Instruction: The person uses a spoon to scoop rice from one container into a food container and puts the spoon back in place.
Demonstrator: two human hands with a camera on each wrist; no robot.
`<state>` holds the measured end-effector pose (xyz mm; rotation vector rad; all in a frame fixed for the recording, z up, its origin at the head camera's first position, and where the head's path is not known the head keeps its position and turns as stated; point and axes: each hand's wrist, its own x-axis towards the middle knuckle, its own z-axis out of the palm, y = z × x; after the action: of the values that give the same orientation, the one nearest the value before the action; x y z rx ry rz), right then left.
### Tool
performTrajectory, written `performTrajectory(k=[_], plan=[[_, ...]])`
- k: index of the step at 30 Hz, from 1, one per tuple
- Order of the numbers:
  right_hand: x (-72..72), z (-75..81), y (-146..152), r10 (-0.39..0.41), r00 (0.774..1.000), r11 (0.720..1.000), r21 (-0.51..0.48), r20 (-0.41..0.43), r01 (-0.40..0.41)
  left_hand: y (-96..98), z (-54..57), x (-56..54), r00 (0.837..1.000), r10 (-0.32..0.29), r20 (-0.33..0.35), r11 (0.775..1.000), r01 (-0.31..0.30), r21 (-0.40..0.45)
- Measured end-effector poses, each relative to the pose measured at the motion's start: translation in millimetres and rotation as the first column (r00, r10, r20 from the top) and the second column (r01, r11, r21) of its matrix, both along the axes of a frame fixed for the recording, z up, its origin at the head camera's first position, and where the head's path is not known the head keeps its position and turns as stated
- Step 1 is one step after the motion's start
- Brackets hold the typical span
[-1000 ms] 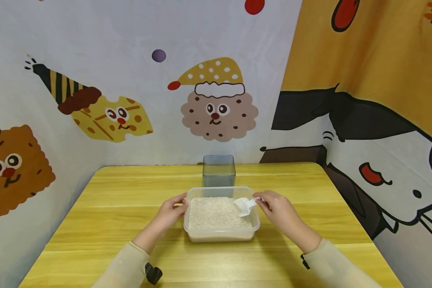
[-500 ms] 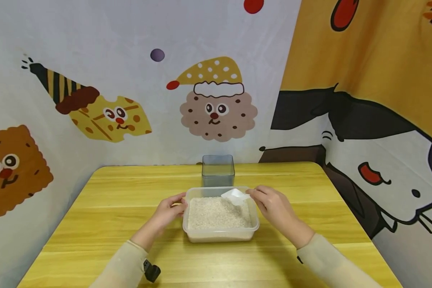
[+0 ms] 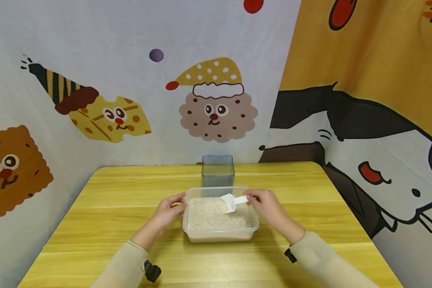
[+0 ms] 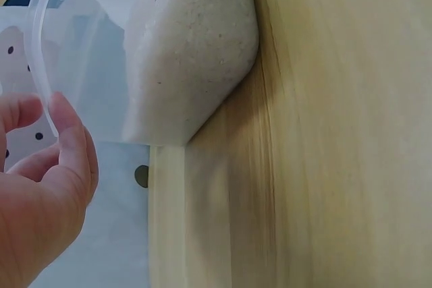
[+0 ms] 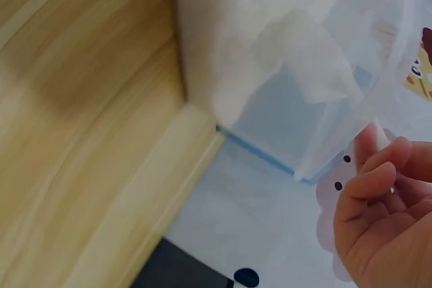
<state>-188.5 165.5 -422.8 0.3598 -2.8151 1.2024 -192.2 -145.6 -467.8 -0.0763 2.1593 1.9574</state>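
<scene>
A clear plastic container (image 3: pixel 221 236) holding rice (image 3: pixel 209 214) sits on the table. My left hand (image 3: pixel 168 210) is at its left side; in the left wrist view, the thumb and fingertips (image 4: pixel 64 109) pinch the rim. My right hand (image 3: pixel 268 204) grips the handle of a white scoop (image 3: pixel 230 203) over the right part of the rice. The scoop's head points left, its front edge tipped down close to the grains. Through the cloudy wall in the right wrist view, the scoop shows only faintly, with the curled right fingers (image 5: pixel 368 183) near the rim.
Right behind the container stands a bluish see-through square bin (image 3: pixel 218 170). The wooden table (image 3: pixel 129 200) reaches back to a wall hung with cartoon-printed cloth (image 3: pixel 129 40). Dark wrist cameras (image 3: pixel 152 272) sit at both sleeves.
The right hand has moved left with the scoop, from the container's right end toward the middle. The scoop was lifted and turned, and now its head tips down leftward. The left hand stays at the rim.
</scene>
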Motion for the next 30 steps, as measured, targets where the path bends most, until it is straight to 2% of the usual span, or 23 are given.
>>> performTrajectory(k=[9, 15, 23, 30], plan=[[-6.1, -0.1, -5, -0.045, 0.983, 0.994, -0.089, 0.177, 0.062, 0.4, -1.0, -0.2, 1.000, 0.002, 0.004, 1.000, -0.002, 0.015], [-9.8, -4.7, -2, -0.082, 0.964, 0.983, -0.139, 0.254, 0.121, 0.1, -1.0, 0.5, 1.000, -0.004, 0.011, 1.000, 0.004, 0.025], [-11.5, -6.7, -3, -0.116, 0.949, 0.973, -0.160, 0.295, 0.168, 0.0, 2.1, 2.2, 1.000, -0.016, 0.008, 1.000, 0.016, 0.025], [-13.7, -5.6, -7, -0.131, 0.957, 0.974, -0.145, 0.258, 0.173, -1.7, 8.1, 3.9, 1.000, -0.027, 0.013, 1.000, 0.027, 0.012]])
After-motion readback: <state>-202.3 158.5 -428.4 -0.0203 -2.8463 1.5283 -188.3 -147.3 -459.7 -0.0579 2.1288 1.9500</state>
